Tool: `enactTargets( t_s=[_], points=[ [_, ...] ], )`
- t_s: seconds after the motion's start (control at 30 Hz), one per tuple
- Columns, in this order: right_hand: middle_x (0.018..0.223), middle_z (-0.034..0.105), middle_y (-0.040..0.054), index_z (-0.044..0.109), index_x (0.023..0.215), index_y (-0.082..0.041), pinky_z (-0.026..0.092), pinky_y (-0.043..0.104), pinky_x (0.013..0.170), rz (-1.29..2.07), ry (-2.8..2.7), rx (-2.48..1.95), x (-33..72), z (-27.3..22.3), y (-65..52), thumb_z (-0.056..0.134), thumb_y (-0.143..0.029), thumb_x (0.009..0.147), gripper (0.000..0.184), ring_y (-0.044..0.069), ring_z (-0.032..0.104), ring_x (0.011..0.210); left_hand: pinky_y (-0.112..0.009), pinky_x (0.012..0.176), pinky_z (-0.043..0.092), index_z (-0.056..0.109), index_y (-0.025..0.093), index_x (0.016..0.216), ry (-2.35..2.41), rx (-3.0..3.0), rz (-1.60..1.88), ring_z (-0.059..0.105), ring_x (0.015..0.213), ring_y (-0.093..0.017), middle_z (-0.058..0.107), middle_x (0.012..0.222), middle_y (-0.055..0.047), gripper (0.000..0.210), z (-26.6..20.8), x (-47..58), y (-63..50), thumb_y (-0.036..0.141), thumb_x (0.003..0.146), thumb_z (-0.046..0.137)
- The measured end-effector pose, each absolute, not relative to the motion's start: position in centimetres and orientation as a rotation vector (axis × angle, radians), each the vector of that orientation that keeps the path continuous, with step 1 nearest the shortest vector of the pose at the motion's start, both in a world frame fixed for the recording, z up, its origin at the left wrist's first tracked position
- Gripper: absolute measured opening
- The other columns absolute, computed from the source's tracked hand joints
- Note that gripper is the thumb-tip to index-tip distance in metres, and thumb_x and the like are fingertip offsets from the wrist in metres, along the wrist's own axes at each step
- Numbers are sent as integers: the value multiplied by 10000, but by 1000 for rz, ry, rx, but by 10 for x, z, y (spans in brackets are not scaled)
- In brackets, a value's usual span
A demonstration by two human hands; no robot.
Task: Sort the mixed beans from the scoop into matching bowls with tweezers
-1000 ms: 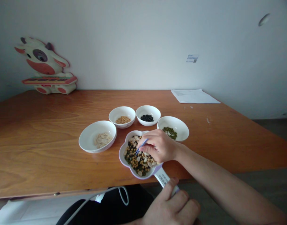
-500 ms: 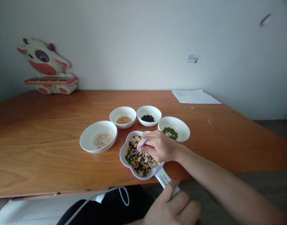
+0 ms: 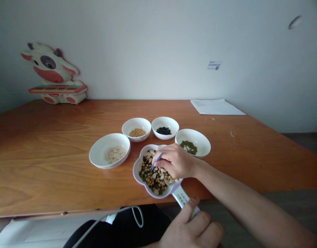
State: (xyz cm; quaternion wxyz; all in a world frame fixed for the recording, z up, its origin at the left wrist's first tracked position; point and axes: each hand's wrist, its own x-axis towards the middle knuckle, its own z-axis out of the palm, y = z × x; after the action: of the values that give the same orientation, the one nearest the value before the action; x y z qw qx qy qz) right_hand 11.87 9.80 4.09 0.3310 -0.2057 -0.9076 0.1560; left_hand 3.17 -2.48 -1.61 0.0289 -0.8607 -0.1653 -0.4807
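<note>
My right hand (image 3: pixel 177 160) is closed on blue tweezers (image 3: pixel 157 161), whose tips reach down into mixed beans and pale flat seeds in a flower-shaped, purple-rimmed pan (image 3: pixel 136 176). Part of the pan's contents is hidden under that hand. Below, my left hand (image 3: pixel 193 225) wraps around the pan's white handle (image 3: pixel 181 196), which bears a printed label. Around the pan's far side are white bowls: one with pale flat seeds (image 3: pixel 115 154), one with yellow beans (image 3: pixel 137 132), one with black beans (image 3: pixel 164 131) and one with green beans (image 3: pixel 188 147).
A cow-shaped toy keyboard (image 3: pixel 57 89) sits at the back left of the wooden table (image 3: pixel 44 155). White papers (image 3: pixel 217 106) lie at the back right by the wall (image 3: pixel 137 51). A pale cable (image 3: pixel 96 222) hangs below the front edge, over dark-clothed legs.
The whole view has shifted very slightly. Both hands keep their grips, and the tweezers stay at nearly the same spot in the pan.
</note>
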Motion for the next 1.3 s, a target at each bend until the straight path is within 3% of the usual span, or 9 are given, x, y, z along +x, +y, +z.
enactTargets(
  t_s=[0.3,0.8,1.03,1.3],
  points=[
    [761,720,76,651,798,-129,539,300,668,386,-2384,-527,118,40,98,532,-168,933,185,181,665,705,-337,1086,318,617,126,752,-484,-2658,-1476,511,647,-76,570,715,44,342,-22,32,-24,107,999,381],
    [730,702,53,616,803,-158,517,268,633,380,-2336,-540,120,44,97,522,-167,933,161,155,640,649,-370,1047,372,615,165,763,-454,-2744,-1285,527,694,-88,588,775,37,207,-28,29,-26,217,951,542],
    [708,693,54,623,803,-149,505,265,619,369,-2319,-525,121,44,97,528,-162,928,157,156,637,637,-352,1060,362,609,148,741,-491,-2674,-1440,517,659,-76,585,748,41,270,-24,31,-26,137,967,461],
    [702,690,58,628,797,-155,504,282,616,277,-2312,-515,125,49,97,503,-166,937,187,165,631,633,-348,1025,405,610,159,734,-476,-2669,-1393,515,648,-75,579,726,44,277,-25,31,-25,163,975,474]
  ],
)
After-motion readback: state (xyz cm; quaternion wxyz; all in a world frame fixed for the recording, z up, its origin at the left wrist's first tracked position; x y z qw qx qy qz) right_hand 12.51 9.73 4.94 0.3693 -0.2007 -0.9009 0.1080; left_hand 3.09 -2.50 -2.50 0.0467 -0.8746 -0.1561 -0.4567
